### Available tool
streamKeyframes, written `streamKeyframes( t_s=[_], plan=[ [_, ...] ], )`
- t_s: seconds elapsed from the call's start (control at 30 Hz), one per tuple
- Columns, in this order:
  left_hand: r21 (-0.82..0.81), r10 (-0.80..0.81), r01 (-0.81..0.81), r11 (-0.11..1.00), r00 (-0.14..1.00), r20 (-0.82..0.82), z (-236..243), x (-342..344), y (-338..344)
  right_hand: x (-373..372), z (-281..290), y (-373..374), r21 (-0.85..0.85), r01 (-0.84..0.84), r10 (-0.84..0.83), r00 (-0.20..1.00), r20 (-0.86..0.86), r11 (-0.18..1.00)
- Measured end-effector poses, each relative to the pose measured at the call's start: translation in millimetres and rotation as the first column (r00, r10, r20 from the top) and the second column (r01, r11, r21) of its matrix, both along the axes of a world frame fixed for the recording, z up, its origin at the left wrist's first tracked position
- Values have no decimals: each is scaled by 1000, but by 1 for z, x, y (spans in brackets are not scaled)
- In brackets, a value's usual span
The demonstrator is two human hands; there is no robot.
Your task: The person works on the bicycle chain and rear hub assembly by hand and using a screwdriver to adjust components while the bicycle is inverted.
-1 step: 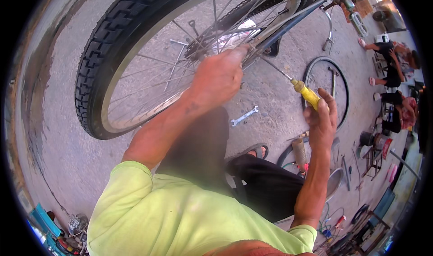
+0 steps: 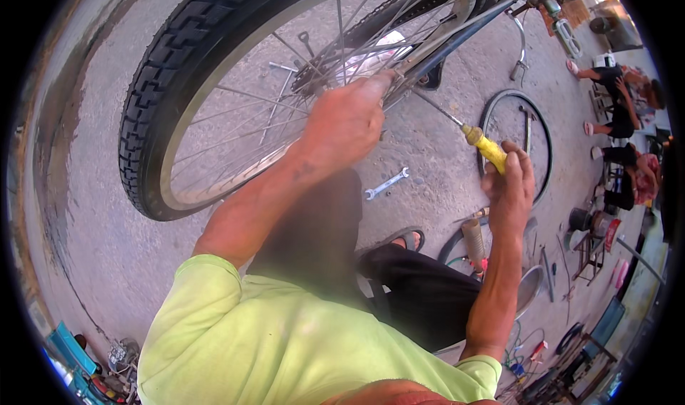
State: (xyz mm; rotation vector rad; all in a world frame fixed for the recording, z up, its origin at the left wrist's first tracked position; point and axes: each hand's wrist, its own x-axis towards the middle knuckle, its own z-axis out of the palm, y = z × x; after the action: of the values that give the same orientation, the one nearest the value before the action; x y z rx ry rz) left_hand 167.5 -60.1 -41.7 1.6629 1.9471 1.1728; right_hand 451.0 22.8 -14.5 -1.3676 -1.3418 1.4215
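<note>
Grey, rough concrete floor point(image 2: 442, 148) runs all around, and two people point(image 2: 619, 95) sit far off on the right. I see a big bicycle wheel with a knobbly black tyre point(image 2: 153, 98), a silver rim and thin metal spokes, near the worker. The left hand point(image 2: 346, 120) is curled by the wheel's middle, perhaps to keep that part steady; I cannot tell what its fingers grip. The right hand point(image 2: 512, 184) holds the end of a tool with a yellow handle and a thin metal shaft point(image 2: 489, 150). Its shaft slants up toward the wheel's middle, and holding it so far back probably leaves the tip easy to see.

A silver double-ended spanner point(image 2: 387, 183) lies between the hands, near the sandalled foot point(image 2: 409, 239), maybe for a quick reach. The right elbow has room out to the side. Spokes and the dark frame bar point(image 2: 457, 45) crowd the left fingers. Beyond the yellow handle lies a thin black rubber ring point(image 2: 547, 148).
</note>
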Motion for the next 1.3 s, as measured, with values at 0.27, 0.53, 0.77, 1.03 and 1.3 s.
streamKeyframes(
  t_s=[0.27, 0.53, 0.77, 1.03, 1.3],
  plan=[
    [-43, -1, 1, 999, 1000, 13, 2, 0, 0, -2, 8, -8, -56, -15, 9, 995, -101, 998],
    [-1, 5, -5, 1000, 999, 42, -1, 0, 0, 8, 10, -1, -60, -58, 68, 981, 181, 996],
    [-92, 8, 0, 996, 996, 85, 4, 0, 0, 9, 0, -4, 52, -66, 62, 996, 67, 996],
    [-10, 23, -23, 1000, 998, 54, 0, 2, -2, 5, -1, -6, 20, -67, 63, 989, 136, 998],
    [15, 20, -21, 1000, 999, 37, -6, 2, -2, 2, 7, -1, -215, -35, 27, 999, -42, 976]
  ],
)
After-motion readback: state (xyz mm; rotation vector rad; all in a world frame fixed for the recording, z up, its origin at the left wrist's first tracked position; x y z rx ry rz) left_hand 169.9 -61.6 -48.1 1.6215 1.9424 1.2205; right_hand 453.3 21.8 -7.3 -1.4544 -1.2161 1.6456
